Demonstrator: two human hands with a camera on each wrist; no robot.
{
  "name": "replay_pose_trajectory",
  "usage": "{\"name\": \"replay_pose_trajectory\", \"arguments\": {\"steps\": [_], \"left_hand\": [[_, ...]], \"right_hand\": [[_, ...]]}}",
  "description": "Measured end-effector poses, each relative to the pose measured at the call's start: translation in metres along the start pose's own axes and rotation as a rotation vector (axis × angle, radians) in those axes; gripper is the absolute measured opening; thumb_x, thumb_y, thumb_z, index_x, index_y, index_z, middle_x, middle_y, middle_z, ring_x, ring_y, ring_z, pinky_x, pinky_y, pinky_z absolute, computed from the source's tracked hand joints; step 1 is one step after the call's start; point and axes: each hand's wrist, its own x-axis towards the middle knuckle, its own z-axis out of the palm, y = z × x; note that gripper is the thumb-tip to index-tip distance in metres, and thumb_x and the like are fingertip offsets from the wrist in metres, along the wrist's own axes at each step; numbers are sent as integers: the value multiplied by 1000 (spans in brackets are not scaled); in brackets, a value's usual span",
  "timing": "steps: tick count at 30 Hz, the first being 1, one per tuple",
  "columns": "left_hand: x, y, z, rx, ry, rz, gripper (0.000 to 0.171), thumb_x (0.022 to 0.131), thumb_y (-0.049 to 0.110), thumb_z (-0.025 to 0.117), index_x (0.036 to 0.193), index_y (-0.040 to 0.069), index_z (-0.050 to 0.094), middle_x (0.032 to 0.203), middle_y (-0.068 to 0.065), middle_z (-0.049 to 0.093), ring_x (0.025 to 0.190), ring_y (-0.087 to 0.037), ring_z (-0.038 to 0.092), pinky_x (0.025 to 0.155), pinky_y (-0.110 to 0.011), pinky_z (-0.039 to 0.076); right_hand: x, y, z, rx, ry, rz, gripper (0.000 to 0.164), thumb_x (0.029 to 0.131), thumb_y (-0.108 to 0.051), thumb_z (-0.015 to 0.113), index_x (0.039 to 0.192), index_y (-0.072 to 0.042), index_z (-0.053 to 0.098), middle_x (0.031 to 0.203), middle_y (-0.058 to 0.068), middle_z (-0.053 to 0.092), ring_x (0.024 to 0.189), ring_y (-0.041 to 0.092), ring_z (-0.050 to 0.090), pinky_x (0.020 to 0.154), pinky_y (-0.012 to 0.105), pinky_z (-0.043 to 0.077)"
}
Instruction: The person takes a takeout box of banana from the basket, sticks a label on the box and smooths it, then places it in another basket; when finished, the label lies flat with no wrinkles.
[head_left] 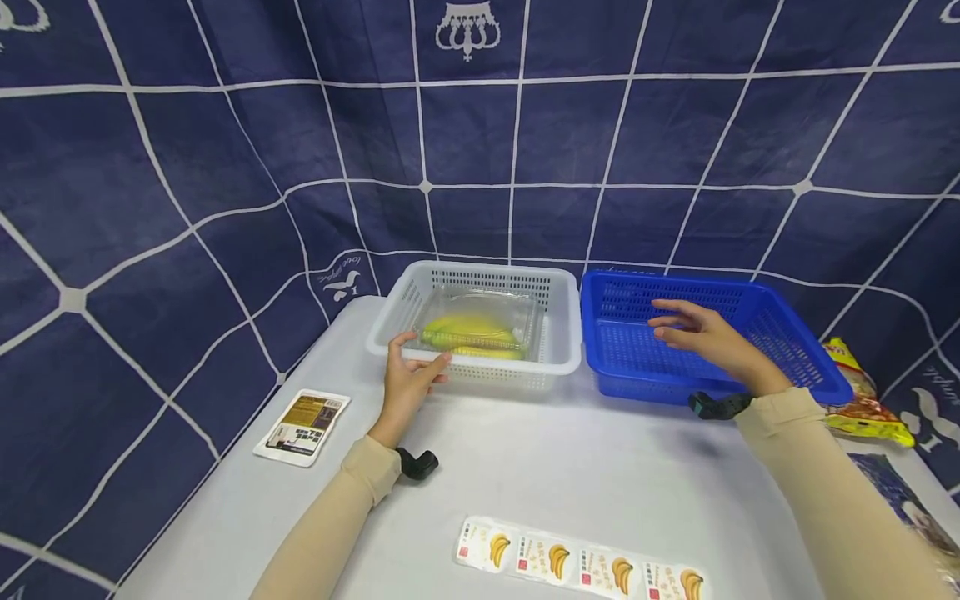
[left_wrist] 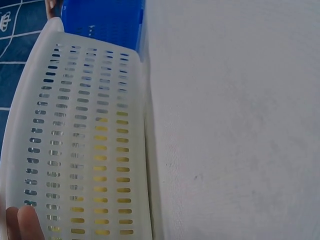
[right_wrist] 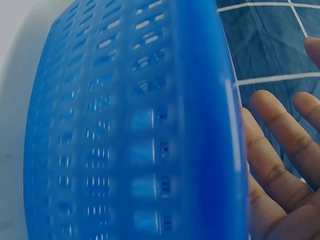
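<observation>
Clear plastic box of yellow-green fruit (hazy through the plastic) inside a white basket, lower edge partly hidden, left hand at the front rim, grip impossible to tell, right hand loosely spread, holding nothing, over a blue basket.

On the table, left basket and right basket stand side by side, curtain behind. Left basket contains a box holding fruit; left hand at its near-left corner. Right hand over right basket. Packet at left, sticker strip at near side, bag right of right basket.
</observation>
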Motion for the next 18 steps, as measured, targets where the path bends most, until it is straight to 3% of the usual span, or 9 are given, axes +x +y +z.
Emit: {"name": "replay_pose_trajectory", "arguments": {"steps": [7, 18], "left_hand": [[1, 1, 0, 46, 5, 26, 44, 97, 18, 85, 128, 3, 58, 84, -10, 75, 73, -32, 78, 55, -22, 47], [3, 2, -4, 76, -23, 50, 38, 98, 15, 83, 123, 1, 59, 84, -6, 73, 76, -41, 77, 62, -29, 55]], "right_hand": [[18, -9, 8, 90, -53, 33, 62, 113, -12, 57, 165, 9, 30, 154, 39, 49, 110, -5, 67, 95, 23, 58], [48, -27, 23, 133, -161, 71, 61, 112, -11, 59, 163, 10, 33, 155, 39, 48, 111, 6, 69, 103, 37, 58]]}}
